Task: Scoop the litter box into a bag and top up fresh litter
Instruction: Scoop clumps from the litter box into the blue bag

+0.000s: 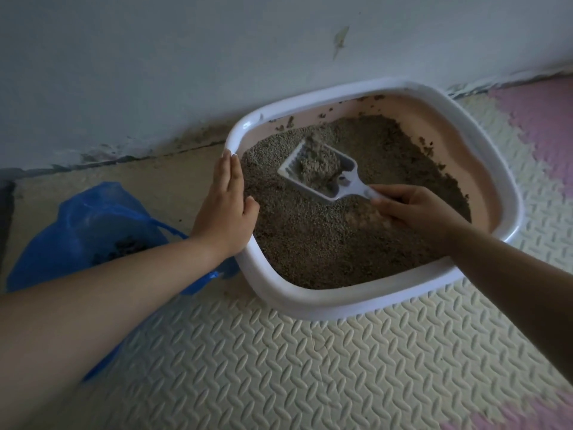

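White plastic litter box (310, 302) with a pale pink inner wall, centre to right of the frame, set on a cream foam mat (279, 367) with a raised leaf pattern, back edge close to the pale blue-grey wall (155, 72). Filled with grey-brown granular litter (325, 243); crumbs stuck to the pink wall along the upper edge.

White slotted plastic scoop (348, 181) in the upper middle of the litter box, blade toward the upper left, handle toward the lower right, low over the litter; touching it or just above, cannot tell. Loaded with a grey clump (319, 166) of caked litter.

Right hand (415, 206) entering from the lower right, fingers curled round the handle of the scoop and grasping it, forearm crossing above the near right rim.

Left hand (228, 200) entering from the lower left, released and flat, fingers straight and together, pressed on the left rim of the litter box, thumb over the inside edge.

Translucent blue plastic bag (93, 221) at the left of the frame, on the floor just beside the left wall of the litter box, partly hidden by the left forearm; dark lumps (124, 246) showing inside it.

Pink mat tiles (527, 119) at the upper right and in the lower right corner. Tan floor strip (139, 172) at the left, between wall and bag, dark grime along the foot of the wall.
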Demonstrator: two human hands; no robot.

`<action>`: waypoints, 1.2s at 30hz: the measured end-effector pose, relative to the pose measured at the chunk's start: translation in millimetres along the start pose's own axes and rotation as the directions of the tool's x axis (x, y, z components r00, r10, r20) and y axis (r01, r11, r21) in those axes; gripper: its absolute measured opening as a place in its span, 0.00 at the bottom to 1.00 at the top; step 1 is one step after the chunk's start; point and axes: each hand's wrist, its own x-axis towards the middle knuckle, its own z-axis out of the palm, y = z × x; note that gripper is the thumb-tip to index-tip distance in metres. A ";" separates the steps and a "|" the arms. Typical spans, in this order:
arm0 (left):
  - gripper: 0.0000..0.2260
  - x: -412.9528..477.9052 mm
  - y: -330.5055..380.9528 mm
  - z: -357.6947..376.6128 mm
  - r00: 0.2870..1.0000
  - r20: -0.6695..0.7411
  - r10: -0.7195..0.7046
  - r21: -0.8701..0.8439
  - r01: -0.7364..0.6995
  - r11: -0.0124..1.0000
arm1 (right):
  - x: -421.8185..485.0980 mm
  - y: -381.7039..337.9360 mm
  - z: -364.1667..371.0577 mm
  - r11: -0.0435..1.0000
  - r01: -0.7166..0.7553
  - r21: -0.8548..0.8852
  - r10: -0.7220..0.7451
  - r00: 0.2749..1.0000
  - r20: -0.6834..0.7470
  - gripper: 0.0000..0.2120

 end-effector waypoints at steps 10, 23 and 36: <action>0.30 -1.3 2.2 -4.4 0.999 0.033 -0.010 0.032 0.009 0.999 | -6.4 -20.0 5.6 0.990 0.082 -0.111 -0.092 0.992 -0.087 0.16; 0.31 0.1 0.5 -7.6 0.999 0.054 -0.002 0.023 0.001 1.000 | -5.2 -25.8 -7.2 0.946 0.084 -0.313 -0.124 0.986 -0.109 0.15; 0.29 44.8 -18.7 -36.8 0.982 0.186 0.044 0.139 -0.070 0.988 | 39.4 -43.9 62.5 0.785 0.064 -0.616 -0.086 0.996 -0.007 0.15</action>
